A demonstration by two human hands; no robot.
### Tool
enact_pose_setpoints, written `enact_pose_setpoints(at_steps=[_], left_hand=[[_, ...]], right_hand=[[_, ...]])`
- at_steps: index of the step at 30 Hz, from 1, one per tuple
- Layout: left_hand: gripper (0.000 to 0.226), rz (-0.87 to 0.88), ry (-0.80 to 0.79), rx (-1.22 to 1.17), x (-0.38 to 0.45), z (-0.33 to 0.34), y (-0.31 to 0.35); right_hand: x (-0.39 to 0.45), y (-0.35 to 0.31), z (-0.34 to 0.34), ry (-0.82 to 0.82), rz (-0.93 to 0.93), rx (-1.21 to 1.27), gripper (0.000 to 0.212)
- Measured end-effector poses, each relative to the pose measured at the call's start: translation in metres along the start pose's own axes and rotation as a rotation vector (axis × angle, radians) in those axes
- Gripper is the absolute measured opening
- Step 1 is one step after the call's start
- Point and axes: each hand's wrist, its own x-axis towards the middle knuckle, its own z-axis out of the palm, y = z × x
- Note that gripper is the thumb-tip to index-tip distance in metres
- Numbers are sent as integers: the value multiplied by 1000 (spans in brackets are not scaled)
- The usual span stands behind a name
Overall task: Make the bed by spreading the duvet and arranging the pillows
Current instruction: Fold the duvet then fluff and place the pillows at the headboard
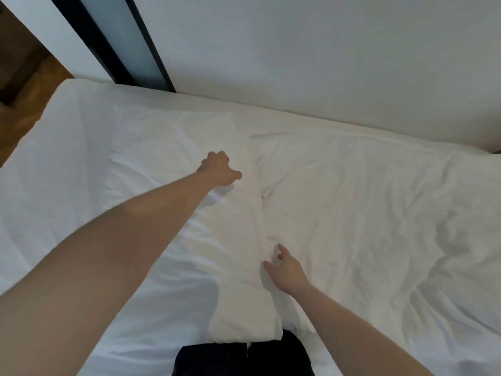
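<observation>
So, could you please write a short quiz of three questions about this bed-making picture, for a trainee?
1. True or false: the left hand reaches farther across the bed than the right hand.
2. What colour is the duvet?
3. The right hand rests: A) on the wall; B) at the duvet's folded edge; C) on the wooden floor.

Key: 1 true; 2 white; 3 B.

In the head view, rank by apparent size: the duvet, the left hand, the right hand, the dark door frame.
1. duvet
2. dark door frame
3. left hand and right hand: alike, and their distances from the camera differ, so unranked.
</observation>
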Motion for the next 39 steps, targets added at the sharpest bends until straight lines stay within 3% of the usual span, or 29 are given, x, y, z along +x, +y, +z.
enact_pose_setpoints(at_steps=[3, 8, 9, 12, 13, 16, 19, 21, 24, 28, 32, 36, 39], left_hand=[[92, -71, 81, 56, 45, 4, 7], [119, -259, 104, -124, 99, 46, 3], [113, -273, 67, -133, 106, 57, -4], [49, -223, -43, -19, 107, 76, -22], [42, -201, -44, -13, 102, 79, -25], [53, -7, 88, -205, 79, 64, -25], [43, 244, 348, -421, 37, 36, -20], [36, 384, 400, -479, 8, 29, -21], [41, 393, 166, -367, -5, 41, -23], [79, 251, -191, 59, -2, 63, -38], [78, 408, -281, 161, -23, 67, -43], [74, 404, -482, 243, -50, 67, -58], [70, 465, -515, 228, -74, 65, -65]], right_hand=[[8, 7, 16, 19, -11, 33, 75], [5, 29, 49, 4, -103, 96, 61], [4, 32, 55, 3, -111, 126, 58], [-4, 34, 66, 22, -129, 245, 50], [-8, 33, 66, 31, -131, 276, 49], [-26, 30, 61, 27, -143, 329, 51], [-47, 32, 65, 70, -98, 323, 47], [-63, 36, 72, 105, -48, 300, 45], [-83, 37, 73, 170, 32, 215, 51], [-87, 34, 69, 172, 167, 177, 55], [-85, 17, 61, 157, 164, 139, 68], [-92, 1, 54, 100, 121, 33, 64], [-98, -7, 48, 114, 121, 61, 62]])
